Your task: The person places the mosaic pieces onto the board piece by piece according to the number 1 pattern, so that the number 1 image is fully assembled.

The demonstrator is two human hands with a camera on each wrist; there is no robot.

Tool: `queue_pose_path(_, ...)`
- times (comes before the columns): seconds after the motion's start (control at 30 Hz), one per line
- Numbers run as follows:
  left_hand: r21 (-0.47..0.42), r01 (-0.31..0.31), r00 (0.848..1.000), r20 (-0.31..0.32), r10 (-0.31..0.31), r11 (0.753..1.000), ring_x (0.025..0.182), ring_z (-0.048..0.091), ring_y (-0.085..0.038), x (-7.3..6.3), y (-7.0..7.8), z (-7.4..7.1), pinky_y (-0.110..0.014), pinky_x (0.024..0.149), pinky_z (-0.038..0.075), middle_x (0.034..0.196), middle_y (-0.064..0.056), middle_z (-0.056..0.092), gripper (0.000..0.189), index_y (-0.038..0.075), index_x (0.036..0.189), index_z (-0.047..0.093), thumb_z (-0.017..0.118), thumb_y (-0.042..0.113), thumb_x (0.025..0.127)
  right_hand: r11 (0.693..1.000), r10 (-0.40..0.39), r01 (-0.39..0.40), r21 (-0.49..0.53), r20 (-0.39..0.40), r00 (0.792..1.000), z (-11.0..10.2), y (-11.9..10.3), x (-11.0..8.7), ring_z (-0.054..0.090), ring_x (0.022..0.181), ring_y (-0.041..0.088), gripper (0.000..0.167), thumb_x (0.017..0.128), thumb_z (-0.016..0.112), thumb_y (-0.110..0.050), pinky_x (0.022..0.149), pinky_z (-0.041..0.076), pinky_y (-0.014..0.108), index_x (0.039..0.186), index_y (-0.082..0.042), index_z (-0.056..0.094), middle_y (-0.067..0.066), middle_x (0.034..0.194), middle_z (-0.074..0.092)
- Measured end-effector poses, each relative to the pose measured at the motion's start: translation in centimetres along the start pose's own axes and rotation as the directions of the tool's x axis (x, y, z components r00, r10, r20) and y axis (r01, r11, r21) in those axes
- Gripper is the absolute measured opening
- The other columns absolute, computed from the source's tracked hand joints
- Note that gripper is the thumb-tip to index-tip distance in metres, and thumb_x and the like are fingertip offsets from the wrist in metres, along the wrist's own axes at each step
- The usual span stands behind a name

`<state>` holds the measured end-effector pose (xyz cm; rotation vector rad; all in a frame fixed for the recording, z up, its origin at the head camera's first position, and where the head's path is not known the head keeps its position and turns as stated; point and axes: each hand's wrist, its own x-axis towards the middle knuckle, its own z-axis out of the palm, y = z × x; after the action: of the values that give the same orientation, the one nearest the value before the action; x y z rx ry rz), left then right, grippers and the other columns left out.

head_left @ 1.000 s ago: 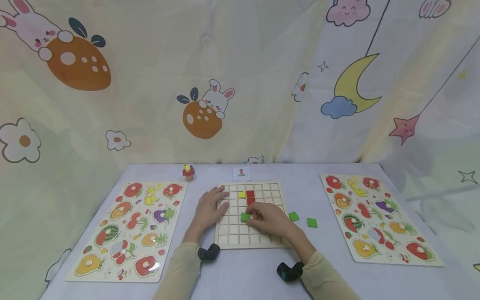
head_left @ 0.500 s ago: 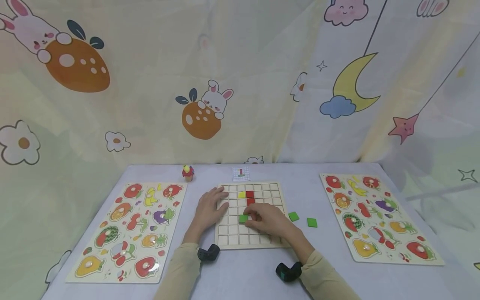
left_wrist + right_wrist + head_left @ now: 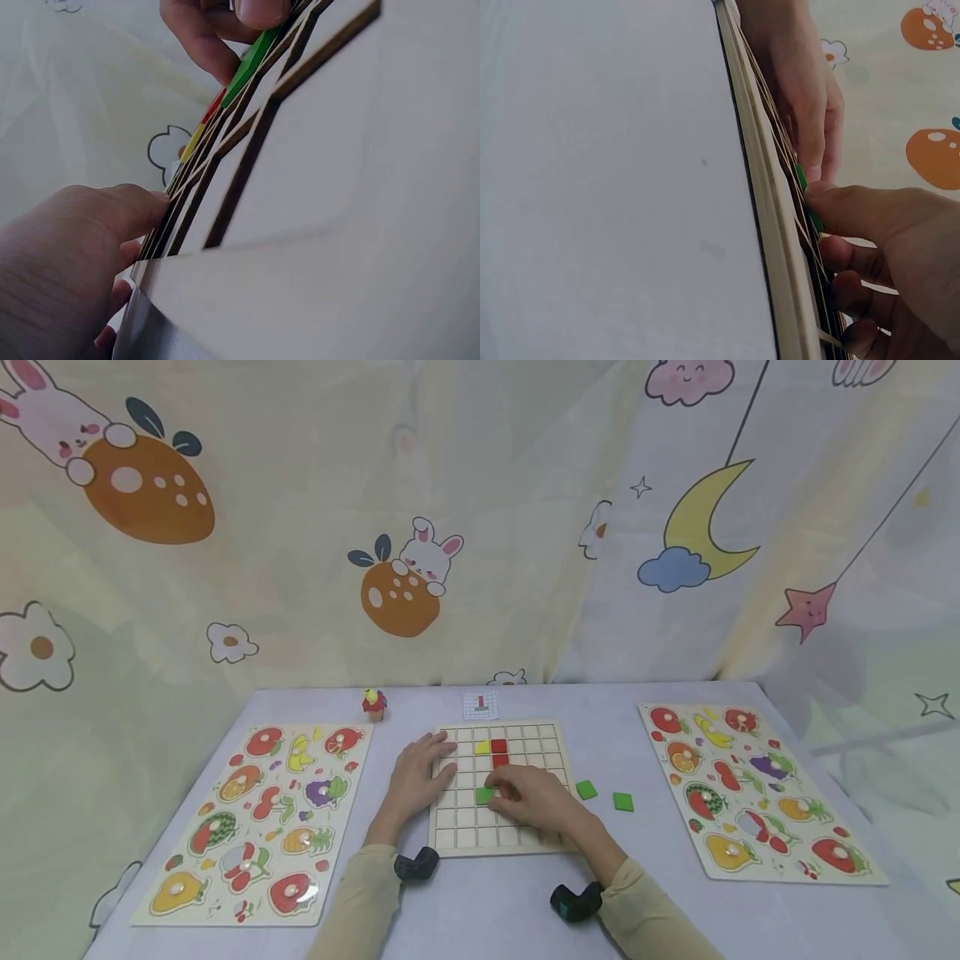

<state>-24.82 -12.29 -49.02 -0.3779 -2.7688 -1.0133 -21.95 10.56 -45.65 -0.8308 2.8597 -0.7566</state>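
Wooden and pale, the square grid board [image 3: 498, 789] lay on the table [image 3: 495, 902] near the person. The right hand [image 3: 536, 800] pinched a green square tile [image 3: 484, 795] against a cell in the board's middle. The left hand [image 3: 417, 777] rested flat, fingers relaxed, on the board's left edge. Farther back sat red square tiles [image 3: 499, 752] and a yellow tile [image 3: 482, 747].

Your right hand [image 3: 889, 255] presses a green tile [image 3: 807, 196] with its thumb onto the wooden grid board [image 3: 769, 225], while your left hand [image 3: 802, 97] rests flat beyond it.
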Motion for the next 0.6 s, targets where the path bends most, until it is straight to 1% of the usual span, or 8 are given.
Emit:
queue_pose_path(0.2,-0.003,-0.005,1.0,-0.007,0.005,1.0,0.141,0.034,-0.026,-0.06,-0.02,0.01,-0.05,0.118,0.02,0.144,-0.003,0.048,0.036,0.018,0.125,0.061,0.062,0.029,0.09,1.0,0.008,-0.008,0.005,-0.005,1.0,-0.08,-0.3,-0.11,0.047,0.064,0.005,0.025,0.084,0.069,-0.035,0.053,0.038,0.019,0.107,-0.024,0.066,-0.013,0.07,0.051)
queue_pose_path(0.33,-0.009,-0.014,1.0,-0.017,0.014,1.0,0.14,0.035,-0.027,-0.13,-0.02,0.04,-0.051,0.118,0.021,0.144,-0.004,0.049,0.036,0.018,0.124,0.061,0.062,0.029,0.09,1.0,0.023,-0.023,0.016,0.007,1.0,-0.24,-0.24,-0.21,0.049,0.067,0.006,0.023,0.086,0.066,-0.035,0.056,0.041,0.019,0.107,-0.025,0.065,-0.014,0.073,0.054)
queue_pose_path(0.43,-0.012,-0.018,1.0,-0.018,0.017,1.0,0.14,0.035,-0.027,-0.13,-0.01,0.05,-0.05,0.118,0.021,0.144,-0.004,0.049,0.036,0.017,0.124,0.061,0.062,0.028,0.09,0.999,0.031,-0.031,0.037,0.018,0.999,-0.43,-0.04,-0.32,0.051,0.07,0.005,0.021,0.088,0.064,-0.033,0.06,0.044,0.019,0.108,-0.026,0.065,-0.015,0.077,0.056)
queue_pose_path(0.6,-0.014,-0.021,1.0,-0.022,0.021,1.0,0.14,0.035,-0.027,-0.06,0.01,0.03,-0.051,0.118,0.021,0.144,-0.005,0.049,0.036,0.017,0.124,0.061,0.063,0.028,0.09,0.996,0.02,-0.023,0.088,0.027,0.999,-0.94,0.43,-0.64,0.052,0.073,0.007,0.02,0.091,0.061,-0.032,0.064,0.046,0.02,0.11,-0.026,0.064,-0.015,0.082,0.057)
